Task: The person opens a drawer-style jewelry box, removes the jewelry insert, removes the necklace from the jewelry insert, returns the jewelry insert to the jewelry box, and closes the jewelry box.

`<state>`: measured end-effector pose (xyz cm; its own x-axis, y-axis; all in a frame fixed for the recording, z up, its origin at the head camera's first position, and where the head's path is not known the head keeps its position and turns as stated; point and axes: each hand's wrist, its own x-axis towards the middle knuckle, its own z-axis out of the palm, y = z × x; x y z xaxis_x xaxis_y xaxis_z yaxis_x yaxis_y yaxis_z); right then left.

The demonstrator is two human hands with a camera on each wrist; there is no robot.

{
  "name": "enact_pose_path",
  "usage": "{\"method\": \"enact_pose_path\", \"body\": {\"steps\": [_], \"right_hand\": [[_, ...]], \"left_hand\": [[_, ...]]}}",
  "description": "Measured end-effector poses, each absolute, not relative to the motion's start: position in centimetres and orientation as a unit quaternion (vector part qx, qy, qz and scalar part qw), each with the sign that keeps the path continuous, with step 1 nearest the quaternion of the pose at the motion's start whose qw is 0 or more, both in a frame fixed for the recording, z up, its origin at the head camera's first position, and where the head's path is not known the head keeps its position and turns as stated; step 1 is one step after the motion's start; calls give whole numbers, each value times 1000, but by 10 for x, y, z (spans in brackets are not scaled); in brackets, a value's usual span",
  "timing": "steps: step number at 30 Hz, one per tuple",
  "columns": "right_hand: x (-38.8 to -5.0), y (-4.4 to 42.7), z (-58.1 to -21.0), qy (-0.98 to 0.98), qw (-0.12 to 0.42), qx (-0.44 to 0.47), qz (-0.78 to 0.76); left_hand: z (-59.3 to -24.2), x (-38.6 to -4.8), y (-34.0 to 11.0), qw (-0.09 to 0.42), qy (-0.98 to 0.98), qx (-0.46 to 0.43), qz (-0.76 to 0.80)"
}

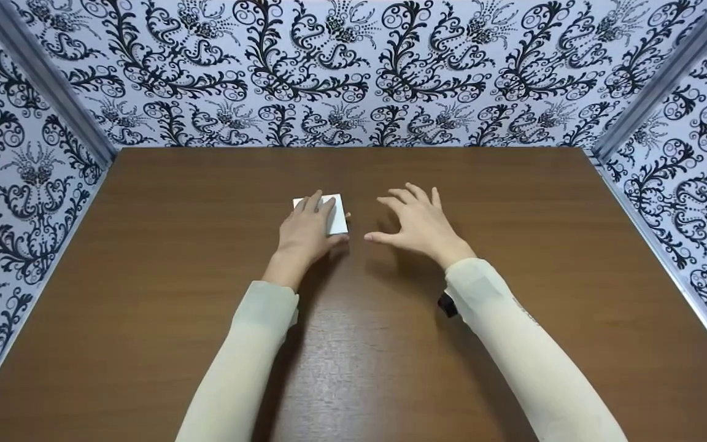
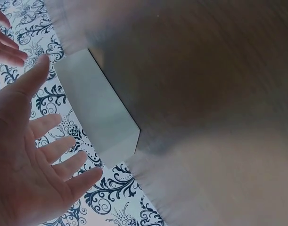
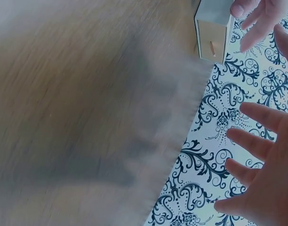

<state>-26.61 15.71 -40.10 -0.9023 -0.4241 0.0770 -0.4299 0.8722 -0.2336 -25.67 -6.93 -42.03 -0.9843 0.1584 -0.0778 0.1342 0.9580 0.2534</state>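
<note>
A small box (image 1: 337,222) with a white top lies on the table. In the right wrist view the box (image 3: 213,35) shows a tan front with a small handle (image 3: 212,48) on it. My left hand (image 1: 305,232) is over the box with fingers extended, covering part of its top. Whether it touches the box I cannot tell. From the left wrist, the left hand (image 2: 35,146) appears beside the box's pale side (image 2: 99,106), thumb and fingers spread. To the right of the box, my right hand (image 1: 421,224) hovers above the table, fingers spread, holding nothing.
The brown wooden table (image 1: 353,344) stretches around both arms. Patterned black-and-white walls (image 1: 341,73) enclose it at the back and on both sides, with metal corner posts (image 1: 660,80). A dark object (image 1: 447,304) shows under the right sleeve's cuff.
</note>
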Motion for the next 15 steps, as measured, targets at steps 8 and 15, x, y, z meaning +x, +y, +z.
{"method": "enact_pose_path", "body": {"steps": [8, 15], "right_hand": [[-267, 156, -403, -968, 13, 220, 116], [-267, 155, -405, -969, 6, 219, 110]], "left_hand": [[-423, -257, -70, 52, 987, 85, 130], [-420, -254, -70, 61, 988, 89, 112]]}}
